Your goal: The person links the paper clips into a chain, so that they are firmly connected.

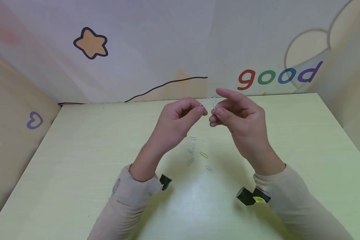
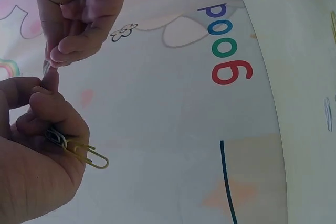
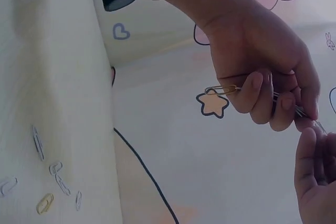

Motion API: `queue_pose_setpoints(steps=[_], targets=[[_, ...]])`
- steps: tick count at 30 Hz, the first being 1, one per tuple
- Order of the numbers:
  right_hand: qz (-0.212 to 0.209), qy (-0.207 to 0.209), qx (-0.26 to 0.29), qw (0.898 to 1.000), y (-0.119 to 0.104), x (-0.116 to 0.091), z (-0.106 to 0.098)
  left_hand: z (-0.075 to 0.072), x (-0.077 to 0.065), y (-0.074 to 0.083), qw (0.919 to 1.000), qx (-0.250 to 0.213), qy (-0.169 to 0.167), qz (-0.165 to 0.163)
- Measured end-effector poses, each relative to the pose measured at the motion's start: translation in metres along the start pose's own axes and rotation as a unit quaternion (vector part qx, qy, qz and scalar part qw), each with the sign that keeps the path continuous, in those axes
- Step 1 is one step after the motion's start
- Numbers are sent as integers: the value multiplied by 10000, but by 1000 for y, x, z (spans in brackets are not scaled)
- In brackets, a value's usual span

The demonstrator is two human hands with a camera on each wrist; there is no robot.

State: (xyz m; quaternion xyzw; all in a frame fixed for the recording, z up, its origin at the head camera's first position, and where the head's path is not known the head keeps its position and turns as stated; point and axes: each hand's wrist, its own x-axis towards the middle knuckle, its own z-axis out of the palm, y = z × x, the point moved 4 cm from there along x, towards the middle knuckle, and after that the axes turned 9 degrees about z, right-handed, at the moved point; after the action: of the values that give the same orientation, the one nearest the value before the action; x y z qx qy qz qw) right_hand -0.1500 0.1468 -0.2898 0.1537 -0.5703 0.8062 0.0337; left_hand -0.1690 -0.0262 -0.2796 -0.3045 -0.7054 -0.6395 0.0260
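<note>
Paper clips (image 1: 206, 100) were above the desk (image 1: 93, 150), toward twelve o'clock, pinched in the fingers of the left hand (image 1: 174, 123), at nine, and right hand (image 1: 246, 123), at three; I think near their ends, for leaving them visible. Loose clips (image 1: 204, 155) lay toward six.

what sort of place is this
Probably an indoor craft or play corner, though the room beyond is out of view: a pale tabletop with loose paper clips, and behind it a printed backdrop showing a cartoon star and colourful lettering reading "good".
</note>
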Motion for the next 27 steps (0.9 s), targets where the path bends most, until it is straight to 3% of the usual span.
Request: queue_pose_setpoints(steps=[5, 11, 21, 27], targets=[[-662, 183, -568, 9960, -8, -4, 4, 3, -2, 5, 9992, -41, -266, 309], [-1140, 224, -1312, 9845, -13, -9, 9, 5, -2, 7, 9982, -79, -493, 327], [-1365, 319, -1082, 9842, -16, -11, 11, 8, -3, 8, 9967, 200, -775, 122], [-1358, 355, -1198, 9828, -13, -13, 14, 10, -5, 6, 9929, 307, -1127, -217]])
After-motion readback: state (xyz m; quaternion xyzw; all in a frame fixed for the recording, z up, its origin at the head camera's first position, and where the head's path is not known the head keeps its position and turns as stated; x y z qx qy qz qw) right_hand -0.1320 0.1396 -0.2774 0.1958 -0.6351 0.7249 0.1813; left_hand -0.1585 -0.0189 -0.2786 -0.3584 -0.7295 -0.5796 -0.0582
